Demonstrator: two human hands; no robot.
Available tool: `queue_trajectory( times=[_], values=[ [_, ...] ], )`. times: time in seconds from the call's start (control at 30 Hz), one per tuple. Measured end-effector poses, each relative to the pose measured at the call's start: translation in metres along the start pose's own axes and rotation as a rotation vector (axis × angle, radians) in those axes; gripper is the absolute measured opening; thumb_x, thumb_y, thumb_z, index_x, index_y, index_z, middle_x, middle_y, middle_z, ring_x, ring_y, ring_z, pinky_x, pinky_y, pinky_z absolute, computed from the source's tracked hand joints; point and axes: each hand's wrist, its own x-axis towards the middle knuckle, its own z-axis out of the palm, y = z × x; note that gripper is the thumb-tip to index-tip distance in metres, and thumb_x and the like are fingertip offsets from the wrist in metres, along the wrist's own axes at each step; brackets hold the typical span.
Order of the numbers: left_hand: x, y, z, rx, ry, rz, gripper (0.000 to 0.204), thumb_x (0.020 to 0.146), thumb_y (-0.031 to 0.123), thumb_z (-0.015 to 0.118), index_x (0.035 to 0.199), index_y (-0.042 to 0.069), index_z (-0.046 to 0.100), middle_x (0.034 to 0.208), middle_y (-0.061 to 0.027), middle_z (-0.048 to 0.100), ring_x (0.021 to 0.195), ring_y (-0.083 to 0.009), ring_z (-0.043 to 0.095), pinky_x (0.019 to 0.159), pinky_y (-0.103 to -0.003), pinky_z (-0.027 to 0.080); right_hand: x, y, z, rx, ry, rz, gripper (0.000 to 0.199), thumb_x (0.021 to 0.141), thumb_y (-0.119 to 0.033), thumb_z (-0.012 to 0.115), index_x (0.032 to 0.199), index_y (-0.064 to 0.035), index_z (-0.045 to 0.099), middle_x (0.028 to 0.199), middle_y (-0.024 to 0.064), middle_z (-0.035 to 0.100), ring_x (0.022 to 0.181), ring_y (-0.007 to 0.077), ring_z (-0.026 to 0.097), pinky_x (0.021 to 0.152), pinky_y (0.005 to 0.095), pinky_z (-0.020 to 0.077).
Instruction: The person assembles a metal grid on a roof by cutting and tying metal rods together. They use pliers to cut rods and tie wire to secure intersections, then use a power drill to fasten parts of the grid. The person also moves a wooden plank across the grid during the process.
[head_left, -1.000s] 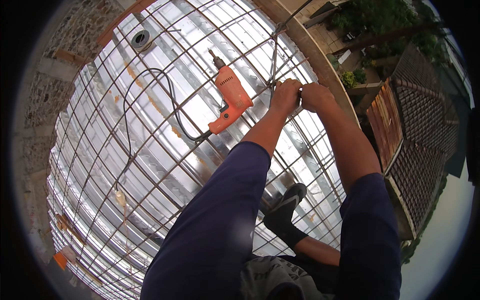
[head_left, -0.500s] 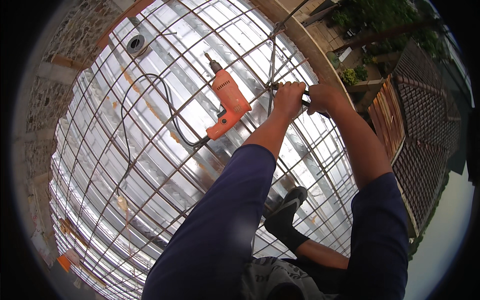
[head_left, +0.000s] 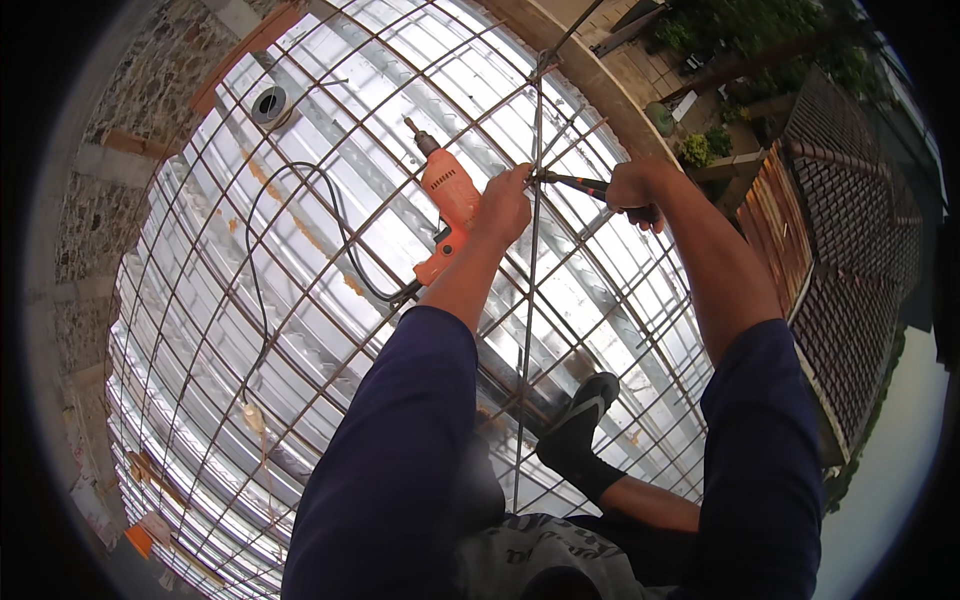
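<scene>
My right hand (head_left: 638,192) is closed around the dark, orange-marked handles of a pair of pincers (head_left: 578,184). Their jaws reach a crossing in the steel rebar mesh (head_left: 533,270), where a long bar runs over the grid. On the other side of this crossing, my left hand (head_left: 506,203) is closed with its fingertips against the steel. Whatever it pinches there is too small to make out. Partly behind my left hand and forearm, an orange power drill (head_left: 452,185) with a bit fitted lies on the mesh.
Shiny ribbed metal decking (head_left: 330,240) lies under the mesh. The drill's black cable (head_left: 250,260) loops left to a pale plug (head_left: 253,416). A wire spool (head_left: 271,107) sits far left. My shoe (head_left: 580,415) stands on the mesh. A wooden edge board (head_left: 590,75) and tiled roof (head_left: 850,190) lie beyond.
My left hand has moved left, away from the right hand, to the near side of the crossing. The pincers now show between my hands, pointing at the crossing. My right hand has shifted slightly.
</scene>
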Motion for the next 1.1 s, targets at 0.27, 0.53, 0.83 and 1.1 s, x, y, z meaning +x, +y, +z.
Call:
queue_trajectory(
  times=[0.27,0.53,0.83,1.1],
  values=[
    [-0.008,0.044,0.051,0.182,0.124,0.323,0.082,0.065,0.026,0.08,0.131,0.008,0.035,0.13,-0.0113,0.044,0.131,-0.0341,0.031,0.11,-0.051,0.02,0.016,0.022,0.039,0.214,-0.053,-0.044,0.025,0.078,-0.013,0.052,0.089,0.0074,0.06,0.072,0.015,0.061,0.058,0.0235,0.063,0.047,0.0374,0.0533],
    [0.03,0.054,0.078,0.233,0.224,0.312,0.018,0.069,-0.001,0.058,0.083,0.008,0.052,0.079,-0.0106,0.059,0.084,-0.031,0.058,0.092,-0.05,0.037,0.003,0.026,0.077,-0.586,0.859,-0.189,0.028,0.082,-0.018,0.056,0.101,0.0022,0.06,0.085,0.0125,0.061,0.076,0.0252,0.062,0.064,0.0469,0.0518],
    [0.02,0.056,0.065,0.053,0.16,0.369,0.046,0.071,0.007,0.066,0.114,0.011,0.05,0.107,-0.0094,0.055,0.113,-0.0293,0.047,0.106,-0.051,0.027,0.01,0.024,0.046,-0.39,0.535,-0.254,0.024,0.079,-0.012,0.057,0.098,-0.0001,0.061,0.084,0.0136,0.066,0.072,0.029,0.066,0.066,0.0367,0.0518],
    [0.015,0.072,0.067,0.04,0.307,0.365,0.045,0.068,0.022,0.074,0.105,0.007,0.052,0.085,-0.0116,0.057,0.09,-0.0301,0.055,0.092,-0.048,0.037,-0.002,0.015,0.006,0.165,0.004,-0.042,0.021,0.067,-0.012,0.058,0.082,-0.0002,0.065,0.068,0.0117,0.064,0.057,0.0222,0.063,0.051,0.0349,0.0503]
  ],
)
